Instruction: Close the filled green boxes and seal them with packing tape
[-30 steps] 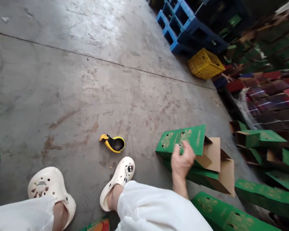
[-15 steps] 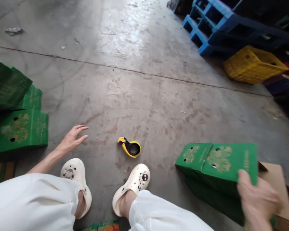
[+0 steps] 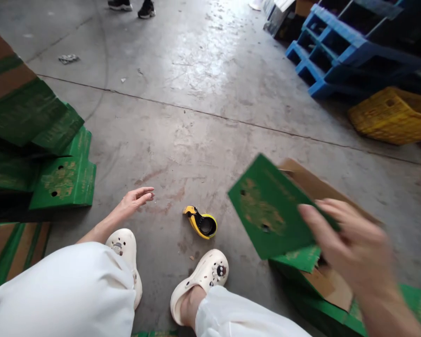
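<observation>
My right hand (image 3: 354, 248) grips a green cardboard box (image 3: 266, 210) with gold print and two small holes, thumb on its printed face. The box is tilted and slightly blurred, raised over more green boxes (image 3: 323, 304) at the lower right; how much of it is folded I cannot tell. Over the floor at left, my left hand (image 3: 135, 200) is open and holds nothing, its fingers stretched out. Between my hands a yellow and black tape dispenser (image 3: 200, 223) lies on the concrete in front of my white clogs (image 3: 205, 274).
Stacked green boxes (image 3: 61, 182) stand at the left, with striped green and brown cardboard (image 3: 17, 248) below. Blue pallets (image 3: 326, 51) and a yellow crate (image 3: 389, 117) are at the upper right. Another person's dark shoes (image 3: 146, 9) show at the top.
My right hand has raised a green box up and leftward from the pile at right. My left hand stays empty beside the tape dispenser. The view has shifted, bringing another person's shoes in.
</observation>
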Motion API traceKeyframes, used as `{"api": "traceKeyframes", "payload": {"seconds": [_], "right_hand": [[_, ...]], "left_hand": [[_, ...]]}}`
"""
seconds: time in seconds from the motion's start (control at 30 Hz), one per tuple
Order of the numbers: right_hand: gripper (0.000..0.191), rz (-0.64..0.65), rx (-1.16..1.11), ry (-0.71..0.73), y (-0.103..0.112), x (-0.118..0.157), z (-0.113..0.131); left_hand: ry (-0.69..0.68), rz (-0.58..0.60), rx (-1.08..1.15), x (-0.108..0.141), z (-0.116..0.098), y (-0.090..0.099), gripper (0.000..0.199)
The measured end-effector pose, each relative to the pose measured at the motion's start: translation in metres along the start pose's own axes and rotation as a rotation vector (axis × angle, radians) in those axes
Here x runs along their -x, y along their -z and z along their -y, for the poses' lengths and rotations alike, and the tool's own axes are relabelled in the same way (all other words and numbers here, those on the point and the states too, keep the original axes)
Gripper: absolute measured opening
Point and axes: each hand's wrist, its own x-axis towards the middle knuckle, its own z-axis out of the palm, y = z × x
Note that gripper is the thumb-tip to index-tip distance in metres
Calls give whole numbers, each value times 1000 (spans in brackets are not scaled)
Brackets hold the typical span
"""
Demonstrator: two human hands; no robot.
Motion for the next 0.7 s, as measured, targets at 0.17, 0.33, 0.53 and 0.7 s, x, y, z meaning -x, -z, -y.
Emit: {"api": "traceKeyframes", "payload": {"seconds": [0.17, 0.33, 0.53, 0.7], "right_hand": [[45, 322, -57, 508, -136, -37, 65], [36, 601, -156, 607, -236, -6, 85], [37, 404, -229, 96, -233, 87, 33], [54, 572, 99, 119, -280, 167, 5]], "left_hand": [[107, -168, 258, -6, -1, 11, 80], [224, -216, 330, -23, 20, 10, 78], [268, -107, 334, -42, 35, 7, 75], [240, -44, 154, -68, 2, 19, 82]]}}
